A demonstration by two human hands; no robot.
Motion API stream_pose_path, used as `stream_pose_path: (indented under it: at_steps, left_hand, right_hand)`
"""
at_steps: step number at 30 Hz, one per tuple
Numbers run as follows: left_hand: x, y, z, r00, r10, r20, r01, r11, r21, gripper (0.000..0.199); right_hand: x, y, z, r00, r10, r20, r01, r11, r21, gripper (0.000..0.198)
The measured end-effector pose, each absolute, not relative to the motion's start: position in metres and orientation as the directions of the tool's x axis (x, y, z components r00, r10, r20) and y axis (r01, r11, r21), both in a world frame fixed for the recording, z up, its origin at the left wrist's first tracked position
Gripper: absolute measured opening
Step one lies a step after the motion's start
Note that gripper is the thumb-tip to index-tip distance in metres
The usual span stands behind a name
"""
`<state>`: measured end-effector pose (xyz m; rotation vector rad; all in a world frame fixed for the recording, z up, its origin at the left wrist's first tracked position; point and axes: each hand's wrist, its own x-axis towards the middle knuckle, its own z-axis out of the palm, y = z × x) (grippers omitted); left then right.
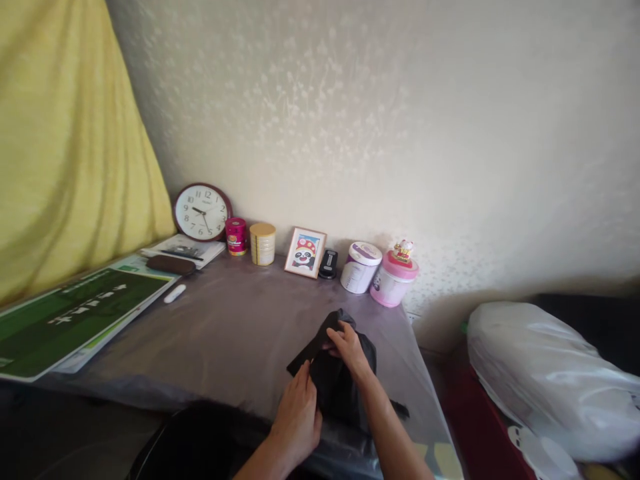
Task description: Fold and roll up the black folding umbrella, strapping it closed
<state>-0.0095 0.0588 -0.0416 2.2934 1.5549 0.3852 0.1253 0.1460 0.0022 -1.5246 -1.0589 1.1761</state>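
Note:
A crumpled black cloth item [333, 377] lies at the near right part of the table, with a short dark strap-like end [400, 409] sticking out to its right. Its exact kind cannot be made out. My left hand [300, 407] is closed at its near left edge, fingers pressed together against the cloth. Across its upper part, my right hand [347, 343] is closed with thumb and fingers gripping the fabric. Part of the cloth is hidden beneath both hands and the right forearm.
The table [225, 327] has a clear cover. Along the wall stand a clock [203, 212], tins [263, 243], a panda picture frame [305, 252], and tubs [361, 268]. A green board [75, 313] lies left. Right of the table is a white plastic bag [545, 367].

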Motion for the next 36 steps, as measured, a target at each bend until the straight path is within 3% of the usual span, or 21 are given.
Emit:
stream_pose_path:
  at_steps: [5,11,13,16,18,22,26,32,36]
  left_hand:
    - [-0.016,0.060,-0.046,0.375,0.921,0.109,0.791,-0.379,0.480,0.067]
    - [-0.042,0.068,-0.034,0.353,0.931,0.095,0.731,-0.337,0.593,0.055]
    - [-0.046,0.069,-0.022,0.297,0.936,0.190,0.713,-0.350,0.607,0.046]
    - [-0.038,0.066,-0.008,0.228,0.887,0.402,0.736,-0.427,0.525,0.035]
    - [-0.028,0.064,-0.006,0.295,0.835,0.464,0.742,-0.507,0.439,0.032]
    - [-0.012,0.063,-0.022,0.437,0.791,0.429,0.738,-0.587,0.331,0.037]
    - [-0.009,0.064,-0.049,0.417,0.817,0.398,0.783,-0.545,0.299,0.056]
    - [-0.007,0.063,-0.063,0.414,0.819,0.397,0.803,-0.534,0.264,0.062]
    - [-0.004,0.063,-0.065,0.396,0.826,0.400,0.821,-0.514,0.249,0.068]
  right_hand:
    - [0.123,0.141,0.008,0.067,0.983,-0.169,0.162,-0.178,-0.971,0.041]
    - [0.125,0.141,0.002,-0.009,0.994,-0.111,0.270,-0.105,-0.957,0.027]
    - [0.126,0.142,-0.001,-0.034,0.995,-0.094,0.316,-0.078,-0.946,0.026]
    - [0.125,0.142,-0.004,-0.066,0.998,-0.022,0.388,0.005,-0.922,0.024]
    - [0.124,0.142,-0.005,-0.087,0.995,0.047,0.437,0.081,-0.896,0.023]
    - [0.120,0.138,-0.003,-0.124,0.986,0.109,0.531,0.159,-0.832,0.024]
    - [0.118,0.128,-0.001,-0.185,0.959,0.215,0.632,0.283,-0.721,0.024]
    - [0.134,0.117,-0.011,-0.294,0.835,0.465,0.669,0.527,-0.524,0.024]
    - [0.148,0.129,-0.024,-0.294,0.796,0.528,0.719,0.549,-0.427,0.024]
